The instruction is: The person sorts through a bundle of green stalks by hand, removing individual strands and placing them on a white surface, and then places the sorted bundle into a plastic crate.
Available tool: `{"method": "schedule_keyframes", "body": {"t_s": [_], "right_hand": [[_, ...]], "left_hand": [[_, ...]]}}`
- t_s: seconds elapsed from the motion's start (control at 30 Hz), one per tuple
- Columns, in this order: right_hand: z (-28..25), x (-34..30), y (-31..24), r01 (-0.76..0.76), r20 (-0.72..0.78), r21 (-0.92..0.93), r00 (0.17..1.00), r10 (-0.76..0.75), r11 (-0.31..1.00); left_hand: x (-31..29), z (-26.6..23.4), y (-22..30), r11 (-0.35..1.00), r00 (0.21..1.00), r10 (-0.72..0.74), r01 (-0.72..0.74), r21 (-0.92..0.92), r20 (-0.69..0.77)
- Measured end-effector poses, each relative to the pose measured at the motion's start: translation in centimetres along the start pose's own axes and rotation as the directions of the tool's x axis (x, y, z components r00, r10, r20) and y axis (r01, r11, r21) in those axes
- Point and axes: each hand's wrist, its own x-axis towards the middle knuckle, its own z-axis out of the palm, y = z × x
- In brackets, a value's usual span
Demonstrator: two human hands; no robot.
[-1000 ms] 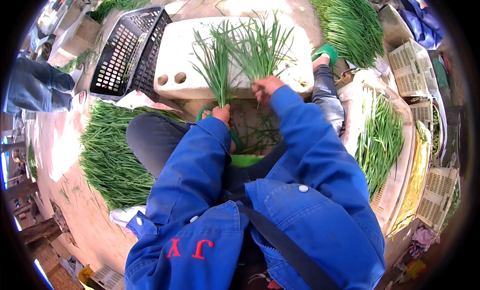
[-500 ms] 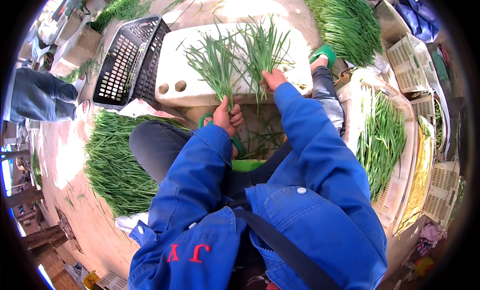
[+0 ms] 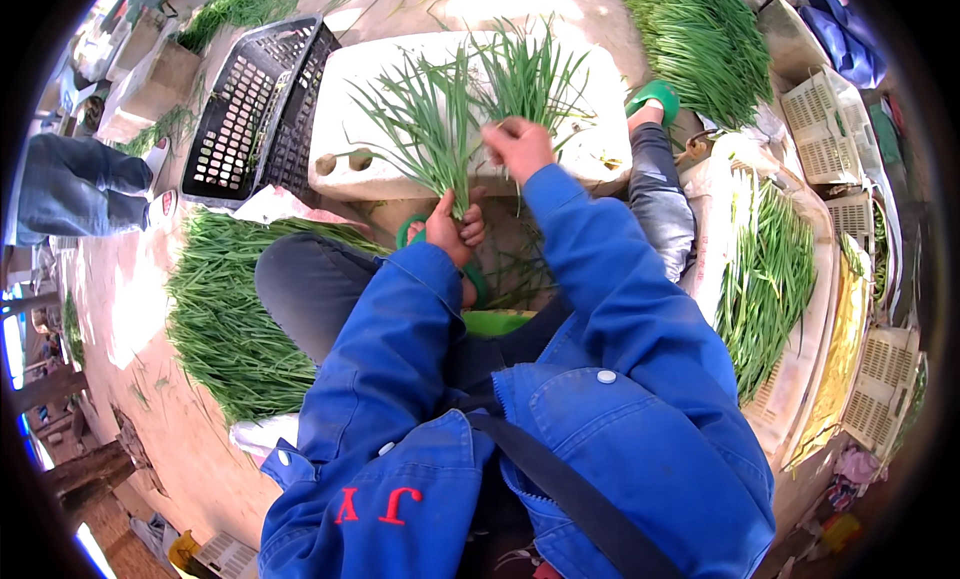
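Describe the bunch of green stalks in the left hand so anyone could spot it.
Find the white block, upper centre. At its near edge, the left hand grips the bunch of green stalks, tips fanned above the block. Unlike the green clump to its right, its base is clasped in that hand.

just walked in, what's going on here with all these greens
A person in a blue jacket grips a bunch of long green leaves in the left hand, its tips over a white block. The right hand is beside it; whether it holds anything is unclear. A second bunch lies on the block.
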Motion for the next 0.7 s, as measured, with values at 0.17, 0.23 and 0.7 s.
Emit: {"method": "schedule_keyframes", "body": {"t_s": [0.17, 0.23, 0.7], "right_hand": [[-7.3, -2.1, -3.2, -0.017, 0.139, 0.016, 0.99, 0.014, 1.0], [-7.5, -2.9, -0.3, 0.014, 0.17, -0.367, 0.984, 0.052, 0.93], [0.9, -2.9, 8.3, -0.816, 0.337, 0.191, 0.576, 0.745, 0.546]], "left_hand": [[0.8, -2.0, -0.7, 0.996, 0.999, 0.036, -0.039, -0.085, -0.039], [0.7, -0.9, -0.7, 0.998, 0.994, 0.01, -0.016, -0.057, -0.105], [3.3, -5.5, -0.2, 0.438, 0.914, 0.396, -0.1, 0.894, -0.092]]}}
